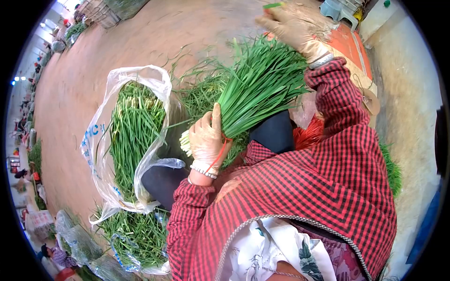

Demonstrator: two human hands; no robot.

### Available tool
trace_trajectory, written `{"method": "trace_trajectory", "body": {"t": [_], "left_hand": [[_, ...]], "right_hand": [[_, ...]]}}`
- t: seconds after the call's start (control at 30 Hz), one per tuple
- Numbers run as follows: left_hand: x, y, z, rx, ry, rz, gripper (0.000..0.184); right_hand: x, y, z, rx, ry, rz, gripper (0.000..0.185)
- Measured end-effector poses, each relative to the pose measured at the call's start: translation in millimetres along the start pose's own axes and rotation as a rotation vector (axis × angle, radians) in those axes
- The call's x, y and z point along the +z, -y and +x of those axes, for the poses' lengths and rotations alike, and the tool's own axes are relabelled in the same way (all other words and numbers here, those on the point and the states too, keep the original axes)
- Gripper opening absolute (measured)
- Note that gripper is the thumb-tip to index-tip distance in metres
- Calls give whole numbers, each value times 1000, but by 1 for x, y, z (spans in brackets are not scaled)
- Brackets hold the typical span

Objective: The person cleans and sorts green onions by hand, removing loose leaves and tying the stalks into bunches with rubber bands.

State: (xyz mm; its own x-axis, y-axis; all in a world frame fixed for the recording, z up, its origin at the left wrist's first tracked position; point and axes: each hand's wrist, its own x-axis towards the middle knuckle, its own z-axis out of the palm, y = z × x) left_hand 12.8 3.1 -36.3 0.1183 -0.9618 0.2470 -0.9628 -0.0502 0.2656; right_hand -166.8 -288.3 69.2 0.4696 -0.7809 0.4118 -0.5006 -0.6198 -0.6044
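My gloved left hand (208, 140) is wrapped round the pale stem end of a bundle of garlic chives (262, 84). The green leaves fan out up and to the right over my dark-clad knee (272, 133). A red tie (220, 152) hangs at the left wrist, by a beaded bracelet. My gloved right hand (293, 33) is raised beyond the leaf tips, somewhat blurred, with a short green leaf piece (273, 5) at its fingertips. Left of the bundle, a clear plastic bag (164, 89) holds upright bunches of chives (136, 136).
Loose chives (201, 93) lie on the floor behind the bundle, and a heap of greens (136, 239) sits at lower left. Red strands (309, 133) lie beside my knee. At right are an orange sheet (349, 49) and a wall (408, 75). People and more greens line the far left.
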Motion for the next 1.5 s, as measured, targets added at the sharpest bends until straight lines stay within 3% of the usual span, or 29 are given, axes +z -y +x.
{"method": "trace_trajectory", "body": {"t": [0.07, 0.1, 0.13, 0.2, 0.33, 0.43, 0.47, 0.53, 0.57, 0.6, 0.63, 0.7, 0.73, 0.87, 0.93, 1.17, 1.33, 1.43, 1.47, 1.5], "left_hand": [[-1, 0, -3, 17, -3, -4, 102], [-2, 0, -4, 20, -6, -8, 101], [-2, -1, -3, 18, -9, -13, 101], [0, -1, -5, 31, -30, 2, 101], [-3, -3, -10, 19, -21, -7, 99], [-1, 0, -17, -30, 8, -88, 97], [-3, 0, -20, -89, 50, -152, 97], [2, 5, -26, -105, 39, -244, 97], [8, 9, -29, -147, 42, -293, 97], [11, 12, -31, -190, 44, -338, 97], [12, 12, -32, -238, 61, -361, 97], [18, 15, -33, -244, 40, -360, 97], [21, 17, -34, -243, 26, -368, 97], [21, 14, -32, -249, 30, -341, 99], [22, 15, -30, -240, 34, -311, 100], [14, 8, -32, -234, 59, -227, 103], [19, 10, -33, -242, 48, -274, 101], [22, 13, -36, -251, 45, -326, 100], [24, 14, -37, -250, 33, -347, 99], [26, 16, -38, -251, 30, -348, 99]], "right_hand": [[26, 25, -10, -249, 207, -475, 72], [28, 46, -19, -186, 402, -504, 83], [49, 45, -33, -253, 301, -603, 84], [58, 72, -37, -154, 670, -720, 60], [75, 55, -36, -146, 816, -620, 47], [68, 49, -42, -205, 452, -443, 28], [66, 38, -24, -96, 560, -657, 28], [47, -13, -11, -238, 294, -617, 26], [32, -27, -4, -86, 309, -584, 28], [11, -38, -7, -84, 278, -453, 32], [4, -55, -4, -166, 146, -551, 27], [-10, -28, -21, -255, -152, -391, 34], [-20, 6, -40, -311, -188, -328, 40], [4, 69, -91, -474, -21, -30, 31], [28, 66, -105, -712, 176, -336, 22], [53, 66, -115, -450, 377, -479, 24], [66, 56, -115, -555, 322, -440, 13], [50, 39, -87, -465, 87, -730, 11], [35, 32, -82, -426, -85, -589, 13], [27, 28, -78, -293, -85, -387, 19]]}}
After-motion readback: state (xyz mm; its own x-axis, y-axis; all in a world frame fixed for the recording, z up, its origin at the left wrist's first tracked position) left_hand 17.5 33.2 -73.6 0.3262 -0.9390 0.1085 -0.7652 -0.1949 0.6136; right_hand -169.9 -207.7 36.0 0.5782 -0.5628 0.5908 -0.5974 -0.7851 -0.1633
